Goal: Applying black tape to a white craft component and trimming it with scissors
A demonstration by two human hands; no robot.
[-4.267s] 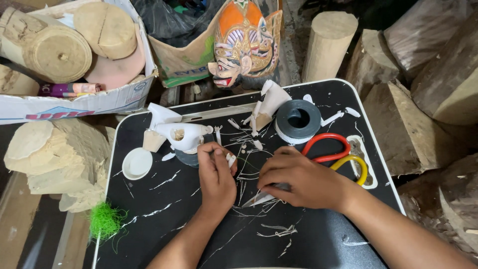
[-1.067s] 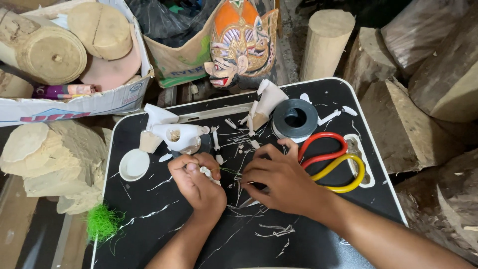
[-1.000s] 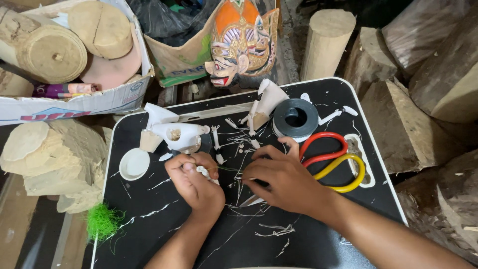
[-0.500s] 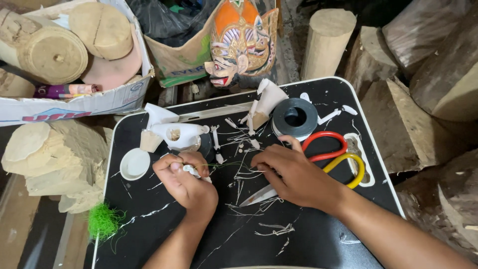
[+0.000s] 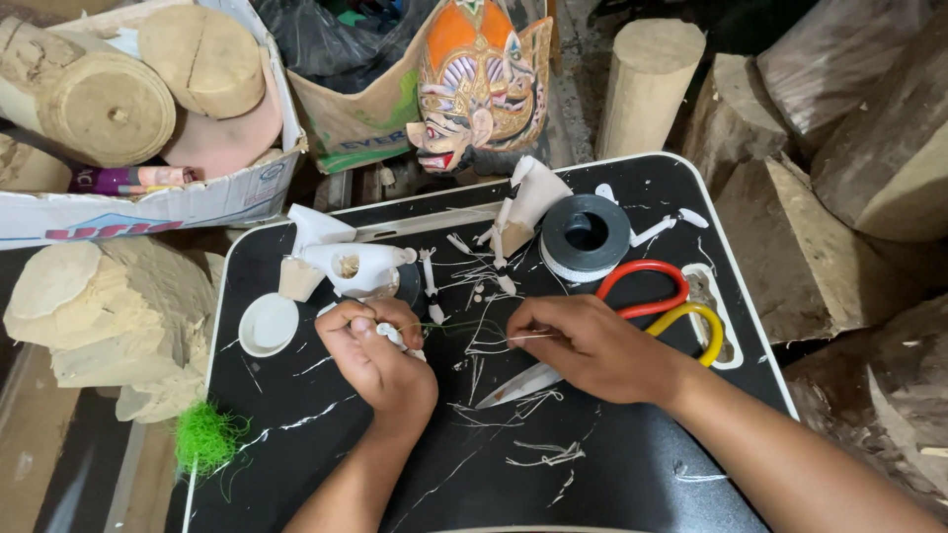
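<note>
The left hand point(image 5: 380, 357) is curled shut around a small white piece point(image 5: 393, 338) that pokes out between thumb and fingers. The right hand point(image 5: 592, 347) is closed too, pinching the end of a thin green strand point(image 5: 449, 327) that runs taut across to the left hand; how it is fixed to the white piece is hard to make out at this size. Both hands rest low over a black tray point(image 5: 612, 484) scattered with white slivers.

Under the right palm lies a scissor blade point(image 5: 518, 383), its tip pointing toward the left wrist, and its red and yellow handles point(image 5: 671, 306) stick out just beyond the knuckles. Behind those sits a dark tape roll point(image 5: 586, 235), with a white paper cone point(image 5: 528, 202) beside it. Near the left hand are a white carved figure point(image 5: 354, 266) and, by the tray's left edge, a small white lid point(image 5: 269, 324).

Off the tray, a green tuft point(image 5: 205, 436) lies at the lower left, a painted mask point(image 5: 476, 84) leans behind the far edge, and wood blocks point(image 5: 839, 168) stand around.
</note>
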